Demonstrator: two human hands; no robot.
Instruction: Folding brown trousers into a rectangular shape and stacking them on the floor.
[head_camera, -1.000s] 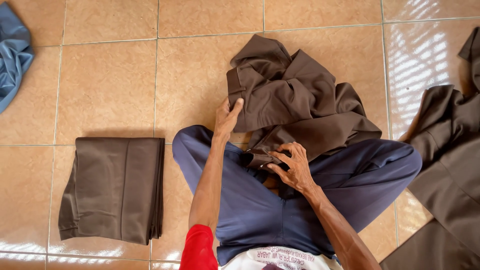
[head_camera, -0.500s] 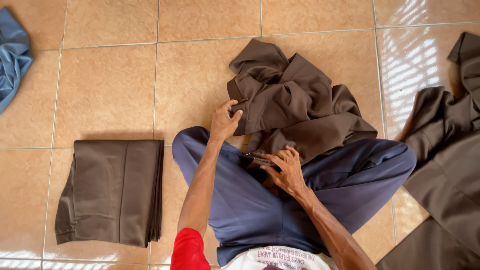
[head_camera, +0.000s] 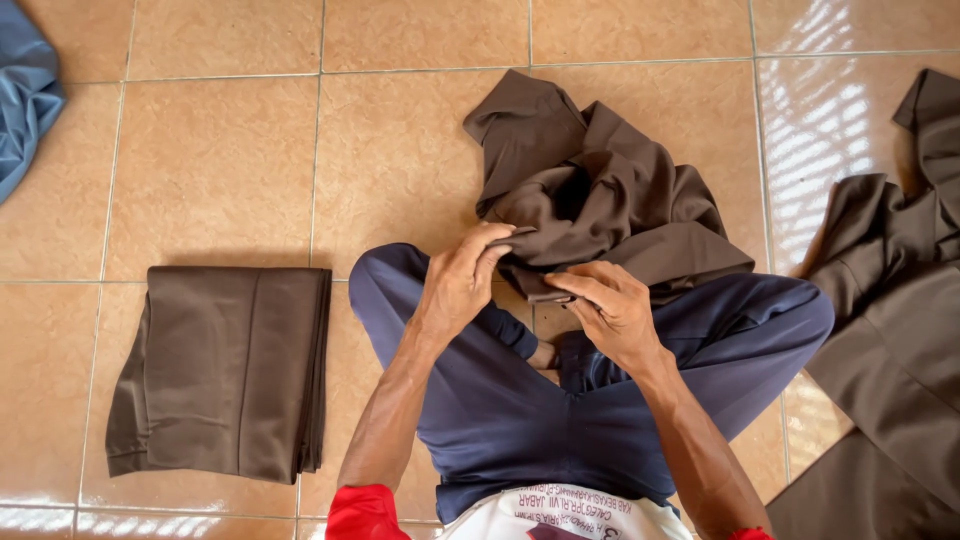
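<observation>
Both hands are on the crumpled brown garment (head_camera: 600, 195), which lies heaped on the tiled floor (head_camera: 220, 160) just past the person's crossed legs, its near edge draped onto the navy trousers (head_camera: 500, 400). The left hand (head_camera: 458, 285) has its fingers curled round a fold of that near edge, pinching it; the right hand (head_camera: 610, 310) sits close beside it, fingers closed on the same hem strip. So the hands are near each other, each clamped on cloth.

To handle this well, I'd say find one true edge, a waistband or hem, and run the hands apart along it until the cloth hangs straight; pulling from the middle of a bunch only shifts the tangle.

The fabric looks like smooth woven suiting, matte dark brown, soft enough to collapse into deep rounded folds, with sharper ridges where seams run.

Over on the left, well apart, a folded brown garment (head_camera: 225, 370) lies flat as a neat rectangle, layered edges stacked on its right side. More loose brown cloth (head_camera: 890, 330) sprawls at the right. A blue cloth (head_camera: 25, 100) with a slight sheen peeks in at the top left corner. The tiles are glossy tan, catching window light.
</observation>
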